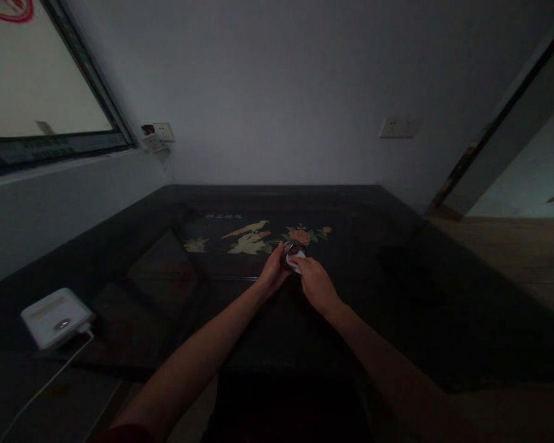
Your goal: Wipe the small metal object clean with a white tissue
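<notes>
My left hand [273, 271] is closed around the side of a small, round, dark, shiny object [286, 248], held over the middle of the black table. What kind of object it is cannot be made out in the dim light. Against its near face lies a piece of white material [296, 259], like a tissue or cloth. The fingers of my right hand [316, 280] are closed on this white piece and press it to the round object. Both hands meet close together, and parts of the fingers are hidden behind the object.
The black table [258, 332] carries an inlaid bird-and-flower picture [252, 240]. A white box-shaped device [58, 317] with a white cable [46, 384] stands at the left. Wall sockets [397, 128] are on the wall behind, and a window [46, 74] is at upper left.
</notes>
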A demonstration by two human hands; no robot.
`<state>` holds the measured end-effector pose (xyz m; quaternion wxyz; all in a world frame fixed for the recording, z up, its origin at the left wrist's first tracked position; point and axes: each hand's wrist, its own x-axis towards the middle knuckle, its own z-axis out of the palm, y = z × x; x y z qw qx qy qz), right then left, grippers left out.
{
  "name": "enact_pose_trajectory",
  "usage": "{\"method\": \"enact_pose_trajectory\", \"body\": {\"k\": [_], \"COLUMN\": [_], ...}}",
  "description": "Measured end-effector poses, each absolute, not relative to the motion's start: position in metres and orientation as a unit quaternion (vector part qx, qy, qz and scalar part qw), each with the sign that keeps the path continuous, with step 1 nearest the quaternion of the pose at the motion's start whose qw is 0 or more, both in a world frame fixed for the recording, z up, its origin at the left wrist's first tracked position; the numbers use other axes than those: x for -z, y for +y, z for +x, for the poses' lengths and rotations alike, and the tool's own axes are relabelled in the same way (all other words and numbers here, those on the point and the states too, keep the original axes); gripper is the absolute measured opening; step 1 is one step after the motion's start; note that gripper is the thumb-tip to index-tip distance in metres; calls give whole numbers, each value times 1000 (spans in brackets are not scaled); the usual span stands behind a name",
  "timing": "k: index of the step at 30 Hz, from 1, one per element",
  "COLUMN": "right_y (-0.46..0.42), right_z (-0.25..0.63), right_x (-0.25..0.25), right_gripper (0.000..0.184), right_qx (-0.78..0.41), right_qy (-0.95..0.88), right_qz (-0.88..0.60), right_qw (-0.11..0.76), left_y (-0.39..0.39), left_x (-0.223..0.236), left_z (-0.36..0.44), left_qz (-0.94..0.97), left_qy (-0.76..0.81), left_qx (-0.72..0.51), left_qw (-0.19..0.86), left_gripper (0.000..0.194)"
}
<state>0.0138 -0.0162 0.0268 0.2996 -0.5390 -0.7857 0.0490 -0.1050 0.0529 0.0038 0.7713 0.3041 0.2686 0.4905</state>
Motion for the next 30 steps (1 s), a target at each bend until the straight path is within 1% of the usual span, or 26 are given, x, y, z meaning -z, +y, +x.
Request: {"method": "enact_pose_trajectory", "body": {"k": [2,6,9,11,13,15,18,22,25,27,30], "right_y": [-16,-13,-9,-7,-5,-4,-3,-3,-5,-8,-12], "right_z": [13,15,18,20,22,24,25,24,24,26,27], "right_x": [-26,-23,-24,-26,-27,-27,-25,-24,-25,-26,-28], "right_gripper": [47,38,43,42,39,39,35,21,14,16,27], "right_qx": [-79,-170,-259,-312,-348,-359,-330,-279,-250,-187,-71], "right_qy": [-778,-755,-713,-692,-680,-670,-656,-646,-643,-670,-730], "right_qz": [-541,-513,-509,-498,-484,-485,-514,-533,-535,-547,-543], "right_qw": [309,371,406,420,427,432,443,469,488,467,408], "left_y": [54,55,55,55,56,56,56,54,53,52,50], "left_x": [-2,0,1,2,2,3,2,0,-1,-3,-4], "left_z": [-104,-104,-104,-104,-104,-104,-104,-104,-105,-105,-105], "left_qz": [306,311,316,314,310,306,304,314,318,316,313], "left_qy": [262,251,259,261,262,262,262,265,259,261,272], "left_qx": [-495,-500,-494,-502,-509,-509,-506,-497,-494,-493,-496], "left_qw": [770,768,767,762,759,761,764,764,767,768,763], "left_gripper": [35,35,38,36,34,33,33,34,33,33,32]}}
